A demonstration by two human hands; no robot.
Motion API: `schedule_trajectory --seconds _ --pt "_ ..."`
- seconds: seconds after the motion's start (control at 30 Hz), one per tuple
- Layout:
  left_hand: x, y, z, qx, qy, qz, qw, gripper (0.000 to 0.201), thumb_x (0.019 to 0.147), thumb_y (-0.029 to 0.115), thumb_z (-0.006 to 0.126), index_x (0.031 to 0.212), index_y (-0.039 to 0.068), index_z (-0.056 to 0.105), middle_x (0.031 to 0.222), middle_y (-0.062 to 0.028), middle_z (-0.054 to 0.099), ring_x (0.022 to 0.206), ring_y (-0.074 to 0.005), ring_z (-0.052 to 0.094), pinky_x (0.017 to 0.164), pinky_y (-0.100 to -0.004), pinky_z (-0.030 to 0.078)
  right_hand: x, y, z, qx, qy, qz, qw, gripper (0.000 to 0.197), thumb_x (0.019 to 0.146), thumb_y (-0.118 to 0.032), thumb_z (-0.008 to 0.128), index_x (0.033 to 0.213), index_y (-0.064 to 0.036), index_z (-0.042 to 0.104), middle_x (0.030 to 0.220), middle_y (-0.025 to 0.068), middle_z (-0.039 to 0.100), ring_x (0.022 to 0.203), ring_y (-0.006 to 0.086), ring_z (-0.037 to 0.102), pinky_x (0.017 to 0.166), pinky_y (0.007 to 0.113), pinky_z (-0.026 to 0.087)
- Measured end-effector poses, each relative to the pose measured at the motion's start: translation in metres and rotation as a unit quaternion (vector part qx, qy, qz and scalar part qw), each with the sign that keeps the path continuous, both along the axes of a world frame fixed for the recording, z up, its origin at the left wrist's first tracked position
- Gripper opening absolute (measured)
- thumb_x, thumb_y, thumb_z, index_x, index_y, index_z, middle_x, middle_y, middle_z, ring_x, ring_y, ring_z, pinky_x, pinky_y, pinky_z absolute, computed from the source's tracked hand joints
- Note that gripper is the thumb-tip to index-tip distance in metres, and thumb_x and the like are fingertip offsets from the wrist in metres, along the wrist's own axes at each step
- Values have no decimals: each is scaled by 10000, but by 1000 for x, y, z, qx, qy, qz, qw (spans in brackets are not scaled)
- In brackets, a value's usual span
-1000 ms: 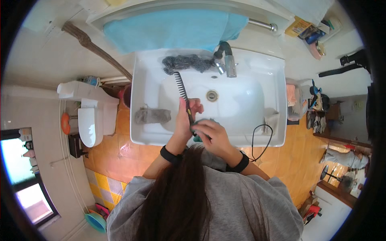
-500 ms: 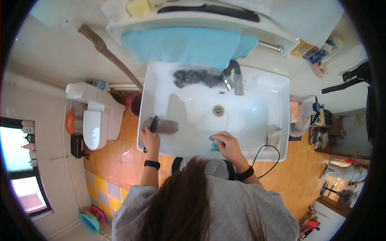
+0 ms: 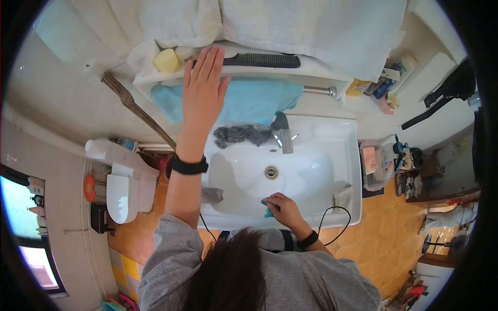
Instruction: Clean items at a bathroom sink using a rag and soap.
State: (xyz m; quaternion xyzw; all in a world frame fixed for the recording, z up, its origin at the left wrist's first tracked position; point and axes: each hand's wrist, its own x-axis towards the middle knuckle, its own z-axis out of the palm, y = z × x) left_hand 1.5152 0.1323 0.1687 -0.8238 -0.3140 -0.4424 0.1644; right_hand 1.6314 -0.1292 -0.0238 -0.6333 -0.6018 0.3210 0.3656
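Orange floor tiles (image 3: 373, 223) flank the white ceramic sink (image 3: 337, 140); beyond its left end, the left hand (image 3: 203, 96), fingers outstretched and slightly apart, overlaps a long black plastic comb (image 3: 270, 60), which a nudge could knock sinkward. Over the sink's near side, the right hand (image 3: 285, 210) has fingers clamped on a small teal-green object (image 3: 268, 212), droppable if they loosen. Half a second earlier, the left hand was at the sink's left rim.

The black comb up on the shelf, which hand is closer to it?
Left. The left hand is at the handle end of the black comb; the right hand is farther away, over the near part of the white sink.
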Motion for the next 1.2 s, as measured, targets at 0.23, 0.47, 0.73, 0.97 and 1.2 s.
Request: schedule_trajectory --seconds 0.23,0.47,0.73,0.97,1.2 --pt "-18 -7 -14 30 20 -9 999 217 759 53 594 975 49 615 971 -83 607 925 -248 555 847 -359 396 13 -8 -4 -8 20 -49 999 133 761 -75 588 886 -67 634 839 81 589 652 239 583 589 316 474" --pt "-49 -130 -121 -551 -292 -274 732 240 820 12 497 1055 47 460 931 -123 584 812 -216 580 721 -324 459 9 -11 -2 -10 10 -68 998 128 760 -75 589 881 -66 630 849 96 591 692 265 589 604 323 476" --pt "-63 -186 -203 -709 -519 -233 417 394 862 160 395 1245 106 323 867 -84 493 587 -146 448 554 -253 384 -5 5 11 6 13 -36 999 144 766 -52 583 905 -72 614 849 87 582 669 251 579 584 305 471" --pt "-55 -184 -201 -782 -424 -277 364 631 898 535 236 1343 88 255 806 0 451 549 -82 380 487 -192 311 -42 22 27 145 -7 -96 985 149 763 -43 578 910 -48 604 834 91 568 688 258 571 592 330 462" --pt "-35 -197 -202 -764 -422 -233 429 618 912 513 196 1315 53 285 1158 -41 482 671 -52 453 474 -200 369 -51 8 12 186 -120 -24 975 174 692 -30 592 866 -41 598 882 75 556 734 266 564 633 356 459"
